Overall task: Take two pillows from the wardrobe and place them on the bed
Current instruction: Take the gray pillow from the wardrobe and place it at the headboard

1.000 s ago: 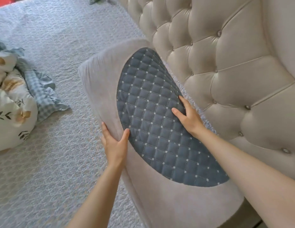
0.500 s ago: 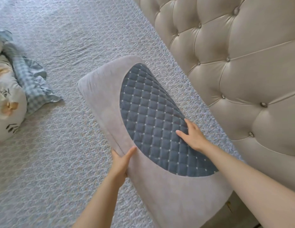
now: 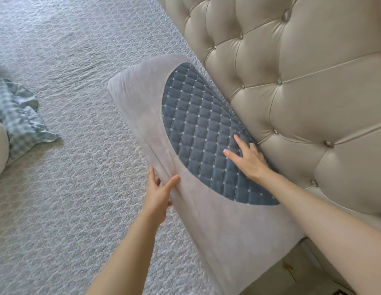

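Left hand [image 3: 158, 193] grips the grey pillow [image 3: 142, 107] edge, right hand [image 3: 248, 159] lies flat on its blue patch, fingers [image 3: 238, 141] straight, against the headboard [image 3: 302, 92].

Bright, soft daylight w/ faint shadows. Sheen on headboard [image 3: 302, 86]. Wide-angle bend at edges; slight blur at left edge.

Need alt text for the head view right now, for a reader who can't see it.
A person sets a grey pillow with a quilted blue panel on the bed, against the tufted beige headboard. The left hand grips its near edge; the right hand lies flat on the panel. Checked blue bedding lies at left.
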Demonstrator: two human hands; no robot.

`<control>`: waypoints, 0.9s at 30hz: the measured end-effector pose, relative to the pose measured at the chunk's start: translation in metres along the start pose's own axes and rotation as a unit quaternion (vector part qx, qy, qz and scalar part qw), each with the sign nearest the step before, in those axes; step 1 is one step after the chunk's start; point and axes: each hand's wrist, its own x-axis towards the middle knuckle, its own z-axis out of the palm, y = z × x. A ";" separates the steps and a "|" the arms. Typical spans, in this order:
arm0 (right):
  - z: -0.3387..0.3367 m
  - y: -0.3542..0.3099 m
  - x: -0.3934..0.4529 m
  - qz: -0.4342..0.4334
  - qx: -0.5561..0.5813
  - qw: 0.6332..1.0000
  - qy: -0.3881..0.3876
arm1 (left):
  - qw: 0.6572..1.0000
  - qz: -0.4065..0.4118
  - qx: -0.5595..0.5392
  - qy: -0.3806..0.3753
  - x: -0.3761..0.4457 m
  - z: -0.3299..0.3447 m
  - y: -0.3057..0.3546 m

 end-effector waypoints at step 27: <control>0.025 0.023 -0.113 -0.070 -0.116 0.990 -0.027 | 0.990 -0.086 0.110 0.004 -0.120 0.016 -0.043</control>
